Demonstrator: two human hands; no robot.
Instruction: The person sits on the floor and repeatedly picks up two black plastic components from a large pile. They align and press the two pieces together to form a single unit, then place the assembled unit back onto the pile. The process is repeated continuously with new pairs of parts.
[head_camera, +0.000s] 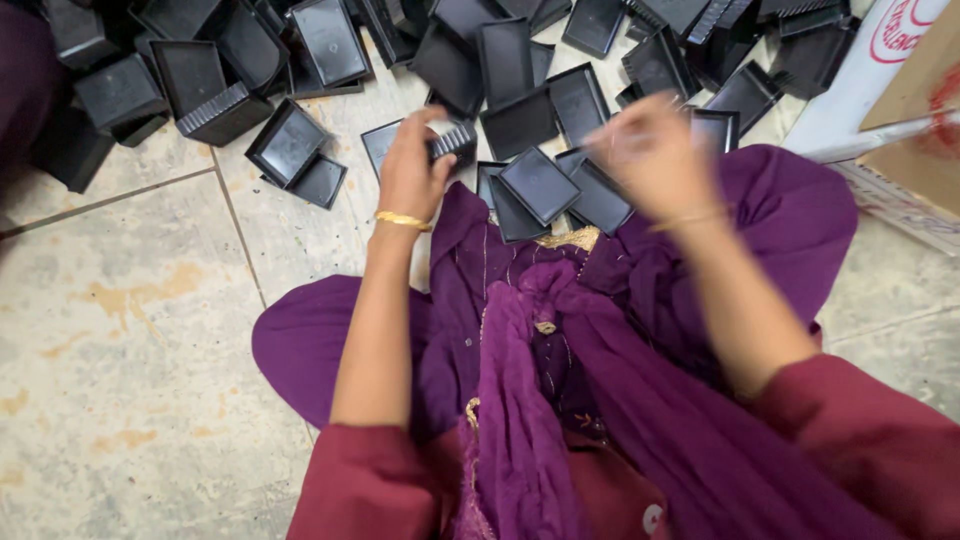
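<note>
I sit on a tiled floor (130, 330), pale, stained yellow-brown, with dark grout lines. My left hand (412, 165) has its grip closed on a ribbed black tray (455, 142), held above my purple lap (560, 300). My right hand (650, 150) is raised and blurred; I cannot tell its grip. More black trays (300, 60) lie heaped ahead. A carton (915, 110) stands at right.

A brown cardboard box (915, 110) with a white, red-printed side panel (868, 60) stands just right of the black tray pile (520, 70).
</note>
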